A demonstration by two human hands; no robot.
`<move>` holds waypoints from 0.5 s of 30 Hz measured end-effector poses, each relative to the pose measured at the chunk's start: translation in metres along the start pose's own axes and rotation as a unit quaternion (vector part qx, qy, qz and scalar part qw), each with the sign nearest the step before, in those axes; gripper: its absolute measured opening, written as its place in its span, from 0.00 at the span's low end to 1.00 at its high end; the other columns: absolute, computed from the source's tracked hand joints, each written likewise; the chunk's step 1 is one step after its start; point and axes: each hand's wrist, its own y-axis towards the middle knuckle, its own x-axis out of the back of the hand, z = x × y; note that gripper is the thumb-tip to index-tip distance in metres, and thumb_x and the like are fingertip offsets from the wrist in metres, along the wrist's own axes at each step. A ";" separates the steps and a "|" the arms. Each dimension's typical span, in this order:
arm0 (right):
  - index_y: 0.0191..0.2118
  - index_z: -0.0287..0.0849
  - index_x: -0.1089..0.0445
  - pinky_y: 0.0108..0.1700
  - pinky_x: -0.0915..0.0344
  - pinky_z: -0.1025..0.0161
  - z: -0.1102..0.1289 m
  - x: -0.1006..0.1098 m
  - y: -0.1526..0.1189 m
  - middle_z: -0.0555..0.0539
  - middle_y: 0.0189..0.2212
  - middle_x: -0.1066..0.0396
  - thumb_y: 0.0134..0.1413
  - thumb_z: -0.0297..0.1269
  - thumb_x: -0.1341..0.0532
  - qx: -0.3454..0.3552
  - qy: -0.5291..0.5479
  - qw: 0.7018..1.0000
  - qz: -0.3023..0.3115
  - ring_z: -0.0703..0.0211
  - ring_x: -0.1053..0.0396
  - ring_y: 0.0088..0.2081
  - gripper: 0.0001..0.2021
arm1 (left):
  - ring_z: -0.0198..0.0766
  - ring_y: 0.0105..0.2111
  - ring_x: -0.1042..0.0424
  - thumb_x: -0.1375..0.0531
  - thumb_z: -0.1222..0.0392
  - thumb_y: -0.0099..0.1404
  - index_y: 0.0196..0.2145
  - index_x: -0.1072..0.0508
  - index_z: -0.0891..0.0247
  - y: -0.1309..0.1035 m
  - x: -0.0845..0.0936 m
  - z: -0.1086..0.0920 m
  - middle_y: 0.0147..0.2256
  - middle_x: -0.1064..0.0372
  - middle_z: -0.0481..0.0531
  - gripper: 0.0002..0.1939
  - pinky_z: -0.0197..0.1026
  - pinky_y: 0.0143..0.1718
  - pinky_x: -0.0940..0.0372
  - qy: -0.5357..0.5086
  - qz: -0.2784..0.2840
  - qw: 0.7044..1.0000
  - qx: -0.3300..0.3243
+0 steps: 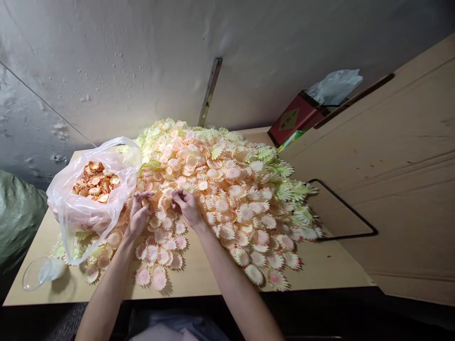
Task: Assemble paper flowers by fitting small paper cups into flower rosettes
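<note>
A large heap of pale pink and yellow-green flower-shaped pieces (231, 175) covers the middle of the wooden table (316, 272). At the heap's left part, my left hand (138, 213) has its fingers bent and drawn together; whatever lies between them is too small to make out. Just right of it, my right hand (186, 206) pinches thumb against fingertips over the pieces, and its content is likewise unclear. The hands are a short gap apart. Left of them stands an open translucent plastic bag (117, 208) holding red-edged, cupped flower pieces (95, 182).
A clear glass (44, 272) is at the table's front left corner. Behind right stands a red box (293, 118) with a crumpled plastic bag (336, 86) on top. Right are a cardboard panel (401, 189) and a bent black bar (348, 208); far left, a green sack (19, 218).
</note>
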 end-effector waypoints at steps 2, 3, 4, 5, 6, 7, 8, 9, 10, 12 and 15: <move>0.27 0.42 0.36 0.25 0.44 0.66 0.000 0.001 0.000 0.54 0.20 0.37 0.45 0.50 0.31 0.004 -0.006 1.000 0.013 0.67 0.41 0.21 0.18 | 0.38 0.46 0.31 0.41 0.67 0.53 0.42 0.41 0.55 0.000 -0.001 -0.003 0.49 0.32 0.52 0.20 0.37 0.37 0.32 -0.021 -0.003 1.000 -0.004; 0.27 0.41 0.36 0.25 0.44 0.66 0.001 0.002 -0.001 0.54 0.20 0.37 0.46 0.50 0.31 0.010 -0.015 1.000 0.020 0.67 0.41 0.22 0.18 | 0.39 0.48 0.31 0.40 0.66 0.54 0.44 0.42 0.54 0.000 -0.003 -0.004 0.51 0.33 0.53 0.21 0.39 0.40 0.31 -0.027 -0.003 1.000 -0.012; 0.27 0.42 0.36 0.26 0.43 0.66 0.001 0.002 -0.002 0.54 0.20 0.38 0.46 0.50 0.31 0.017 -0.023 0.999 0.025 0.67 0.41 0.22 0.18 | 0.40 0.51 0.31 0.39 0.65 0.56 0.46 0.44 0.53 -0.001 -0.005 -0.006 0.53 0.34 0.54 0.23 0.41 0.44 0.31 -0.030 0.001 0.999 -0.022; 0.27 0.42 0.36 0.26 0.43 0.66 0.002 0.002 -0.003 0.54 0.20 0.38 0.47 0.50 0.32 0.022 -0.029 0.999 0.029 0.67 0.41 0.22 0.18 | 0.41 0.54 0.33 0.38 0.63 0.58 0.49 0.45 0.53 -0.001 -0.007 -0.008 0.55 0.35 0.55 0.25 0.44 0.48 0.31 -0.032 0.007 0.999 -0.033; 0.27 0.42 0.35 0.27 0.42 0.66 0.003 0.002 -0.004 0.54 0.20 0.38 0.48 0.51 0.32 0.025 -0.033 0.999 0.031 0.67 0.42 0.23 0.18 | 0.43 0.57 0.34 0.37 0.61 0.59 0.51 0.47 0.52 -0.002 -0.009 -0.010 0.57 0.37 0.57 0.27 0.47 0.51 0.32 -0.032 0.017 0.998 -0.041; 0.28 0.42 0.35 0.27 0.42 0.66 0.004 0.002 -0.004 0.54 0.21 0.39 0.48 0.51 0.32 0.025 -0.037 0.998 0.035 0.67 0.42 0.23 0.18 | 0.44 0.59 0.36 0.37 0.59 0.60 0.52 0.49 0.51 -0.003 -0.011 -0.011 0.59 0.40 0.58 0.29 0.49 0.53 0.33 -0.028 0.029 0.998 -0.045; 0.28 0.42 0.34 0.27 0.42 0.66 0.005 0.001 -0.005 0.54 0.21 0.39 0.47 0.51 0.32 0.025 -0.042 0.998 0.042 0.66 0.42 0.23 0.18 | 0.45 0.61 0.38 0.36 0.57 0.61 0.54 0.51 0.50 -0.003 -0.012 -0.012 0.61 0.42 0.59 0.31 0.50 0.54 0.33 -0.023 0.041 0.998 -0.046; 0.28 0.42 0.33 0.27 0.41 0.66 0.007 0.001 -0.006 0.54 0.21 0.38 0.45 0.51 0.31 0.027 -0.048 0.997 0.054 0.66 0.41 0.24 0.18 | 0.47 0.61 0.38 0.36 0.56 0.60 0.54 0.52 0.49 -0.005 -0.014 -0.013 0.63 0.44 0.60 0.33 0.50 0.54 0.33 -0.016 0.054 0.997 -0.044; 0.29 0.42 0.32 0.29 0.40 0.65 0.008 0.000 -0.007 0.53 0.22 0.36 0.43 0.50 0.29 0.027 -0.055 0.996 0.072 0.65 0.39 0.25 0.18 | 0.48 0.62 0.39 0.35 0.55 0.60 0.54 0.53 0.49 -0.006 -0.015 -0.012 0.64 0.46 0.61 0.34 0.50 0.53 0.32 -0.011 0.066 0.997 -0.040; 0.30 0.41 0.29 0.32 0.36 0.64 0.010 -0.001 -0.008 0.51 0.25 0.31 0.41 0.47 0.28 0.024 -0.067 0.990 0.118 0.63 0.35 0.27 0.17 | 0.50 0.62 0.39 0.33 0.55 0.58 0.53 0.51 0.50 -0.008 -0.017 -0.011 0.65 0.48 0.63 0.34 0.49 0.51 0.31 -0.005 0.087 0.996 -0.031; 0.32 0.41 0.25 0.35 0.35 0.61 0.012 -0.002 -0.010 0.48 0.29 0.28 0.42 0.44 0.28 0.026 -0.089 0.982 0.166 0.61 0.32 0.30 0.14 | 0.51 0.60 0.37 0.33 0.56 0.58 0.48 0.45 0.55 -0.011 -0.017 -0.007 0.63 0.44 0.64 0.27 0.50 0.51 0.31 -0.002 0.114 0.993 -0.013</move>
